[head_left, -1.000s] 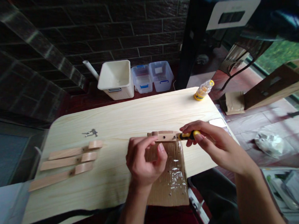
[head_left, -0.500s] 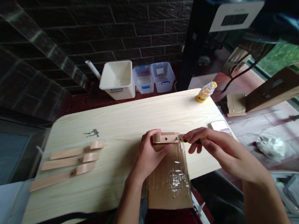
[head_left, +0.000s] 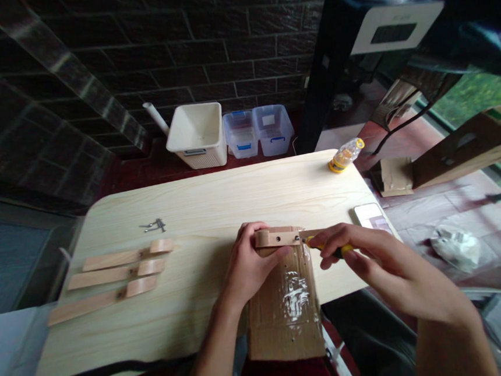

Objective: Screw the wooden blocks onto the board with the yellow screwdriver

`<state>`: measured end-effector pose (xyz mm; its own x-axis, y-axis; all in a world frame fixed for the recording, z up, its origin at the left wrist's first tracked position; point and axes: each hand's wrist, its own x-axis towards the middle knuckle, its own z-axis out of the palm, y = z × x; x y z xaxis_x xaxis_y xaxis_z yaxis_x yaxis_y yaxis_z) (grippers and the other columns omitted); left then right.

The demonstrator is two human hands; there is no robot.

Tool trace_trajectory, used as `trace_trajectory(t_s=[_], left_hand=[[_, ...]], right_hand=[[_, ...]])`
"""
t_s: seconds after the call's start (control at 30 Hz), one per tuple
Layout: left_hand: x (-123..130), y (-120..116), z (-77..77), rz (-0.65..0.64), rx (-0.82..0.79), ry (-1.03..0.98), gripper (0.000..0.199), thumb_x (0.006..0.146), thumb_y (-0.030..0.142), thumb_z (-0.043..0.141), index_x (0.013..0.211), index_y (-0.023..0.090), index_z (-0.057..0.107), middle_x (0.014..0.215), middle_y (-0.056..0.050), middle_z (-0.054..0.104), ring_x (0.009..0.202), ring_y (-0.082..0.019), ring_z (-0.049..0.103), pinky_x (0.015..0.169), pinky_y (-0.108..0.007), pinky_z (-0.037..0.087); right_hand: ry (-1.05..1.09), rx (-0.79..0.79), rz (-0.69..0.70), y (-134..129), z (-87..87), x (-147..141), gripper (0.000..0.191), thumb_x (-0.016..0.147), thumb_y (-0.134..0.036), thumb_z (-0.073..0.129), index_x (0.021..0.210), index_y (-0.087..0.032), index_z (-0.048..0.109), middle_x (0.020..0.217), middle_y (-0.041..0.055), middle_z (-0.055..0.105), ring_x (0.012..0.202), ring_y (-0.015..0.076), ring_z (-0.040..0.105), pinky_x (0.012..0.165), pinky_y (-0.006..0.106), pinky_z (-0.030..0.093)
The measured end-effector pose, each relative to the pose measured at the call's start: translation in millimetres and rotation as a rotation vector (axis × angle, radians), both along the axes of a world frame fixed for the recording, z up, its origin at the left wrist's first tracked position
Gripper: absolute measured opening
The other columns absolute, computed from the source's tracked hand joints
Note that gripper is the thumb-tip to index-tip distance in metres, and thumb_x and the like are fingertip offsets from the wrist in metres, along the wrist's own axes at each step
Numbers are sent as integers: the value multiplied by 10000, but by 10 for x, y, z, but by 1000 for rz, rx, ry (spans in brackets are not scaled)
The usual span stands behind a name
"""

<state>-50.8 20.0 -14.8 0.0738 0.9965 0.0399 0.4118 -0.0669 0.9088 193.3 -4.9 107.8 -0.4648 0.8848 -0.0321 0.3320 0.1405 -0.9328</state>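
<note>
My left hand [head_left: 251, 270] is closed round the curled end of a light wooden piece [head_left: 287, 238], pressing it on the far end of a taped cardboard box [head_left: 274, 326]. Two dark holes or screw heads show in the wood. In my right hand [head_left: 365, 251], fingers wrapped, is a screwdriver with a yellow and black handle [head_left: 346, 250]. Its tip points left, at the dark spot near the wood's right part; whether they touch I cannot tell. Several similar wooden pieces [head_left: 109, 277] lie on the left of the table, below a small pile of screws [head_left: 159, 224].
On the pale wooden table [head_left: 199, 201] stand a clear bottle with yellow ends [head_left: 345, 155] at the far right and a phone [head_left: 369, 215] nearer. Beyond the far edge are a cream bin [head_left: 203, 148] and two clear plastic boxes [head_left: 258, 132]. A cardboard carton [head_left: 461, 146] stands at right.
My right hand has turned on the screwdriver, and more of its yellow handle shows. The wooden piece and box sit slightly lower in view; my left hand keeps its hold.
</note>
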Motion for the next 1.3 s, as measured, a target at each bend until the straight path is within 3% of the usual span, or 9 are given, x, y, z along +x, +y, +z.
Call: trace_trajectory(t_s=[0.13, 0.4, 0.53, 0.7, 0.83, 0.97, 1.1, 1.3], left_hand=[[12, -16, 10, -7, 42, 3, 486, 765, 402, 840, 1137, 227, 580, 1136, -61, 628, 1044, -206, 636, 903, -326, 522], [-8, -102, 154, -6, 143, 17, 461, 758, 326, 849, 1119, 235, 578, 1142, -64, 597, 1094, -226, 610, 962, -365, 515], [-18, -104, 155, 5, 168, 9, 465, 748, 319, 856, 1112, 237, 578, 1140, -58, 590, 1095, -223, 606, 961, -360, 514], [-7, -54, 97, 28, 117, -7, 454, 771, 357, 839, 1122, 234, 578, 1126, -58, 610, 1055, -216, 623, 939, -359, 519], [2, -2, 78, 18, 85, -17, 427, 789, 363, 825, 1127, 235, 598, 1107, -60, 632, 1037, -216, 631, 916, -356, 517], [8, 38, 63, -15, 108, -1, 271, 814, 315, 799, 1023, 229, 649, 1083, -54, 633, 1045, -214, 622, 945, -364, 501], [6, 59, 41, -14, 86, 14, 255, 812, 346, 794, 990, 220, 663, 1051, -55, 636, 1008, -217, 634, 912, -356, 514], [-14, 85, 33, -29, 61, 9, 283, 804, 382, 797, 1004, 226, 671, 1058, -49, 642, 1004, -211, 641, 912, -339, 516]], right_hand=[[-7, 6, 26, -22, 58, 37, 218, 1025, -285, 488, 1029, -235, 699, 1180, 97, 718, 1154, 272, 667, 1013, 414, 548], [-84, 81, 53, -181, 216, 117, 173, 969, -284, 594, 1079, -297, 727, 1148, 92, 744, 1138, 313, 693, 923, 425, 620], [-101, 90, 55, -197, 241, 107, 190, 974, -288, 585, 1102, -306, 724, 1138, 90, 748, 1130, 308, 697, 923, 424, 623], [-19, 47, 31, -79, 134, 35, 206, 1017, -307, 523, 1102, -268, 707, 1201, 101, 721, 1174, 294, 669, 984, 431, 586], [59, 9, -35, 3, -19, -26, 231, 1038, -338, 504, 1158, -253, 682, 1223, 97, 707, 1080, 251, 701, 926, 377, 594], [97, 50, -91, 37, -143, -93, 235, 1049, -343, 494, 1186, -261, 667, 1195, 82, 704, 1032, 222, 702, 930, 373, 574], [88, 88, -124, 64, -211, -171, 245, 1053, -351, 489, 1189, -257, 670, 1122, 78, 711, 1087, 230, 677, 927, 359, 568], [117, 119, -153, 87, -267, -247, 254, 1053, -363, 495, 1209, -240, 652, 1151, 88, 696, 886, 185, 690, 813, 321, 585]])
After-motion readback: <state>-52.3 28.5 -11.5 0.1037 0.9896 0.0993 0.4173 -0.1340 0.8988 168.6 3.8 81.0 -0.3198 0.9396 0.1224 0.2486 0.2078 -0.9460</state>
